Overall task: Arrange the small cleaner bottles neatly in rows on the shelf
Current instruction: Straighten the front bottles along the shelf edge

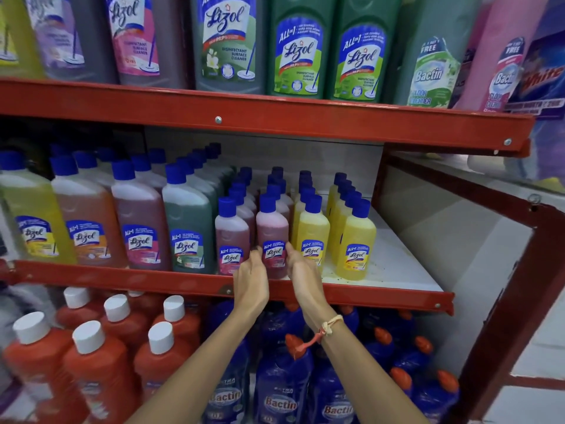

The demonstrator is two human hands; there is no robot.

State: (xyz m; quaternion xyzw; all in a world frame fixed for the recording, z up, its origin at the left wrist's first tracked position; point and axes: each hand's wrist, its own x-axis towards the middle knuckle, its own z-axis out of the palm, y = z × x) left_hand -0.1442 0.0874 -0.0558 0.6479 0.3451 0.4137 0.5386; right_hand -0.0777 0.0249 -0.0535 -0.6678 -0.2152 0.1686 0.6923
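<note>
Small Lizol bottles with blue caps stand in rows on the white middle shelf point(397, 264). Two rows are pink, headed by a left pink bottle point(230, 237) and a front pink bottle point(272, 231). Two rows are yellow, headed by a yellow bottle point(312, 234) and a second yellow bottle point(356, 240) further right. My left hand point(251, 278) and my right hand point(301, 270) press on either side of the front pink bottle's base, holding it upright at the shelf's front edge.
Larger Lizol bottles point(137, 228) fill the left of the same shelf. The shelf's right end is bare white board. A red rail point(351, 293) fronts it. Big bottles stand on the shelf above; red bottles point(97, 365) and blue Bactin bottles point(281, 390) below.
</note>
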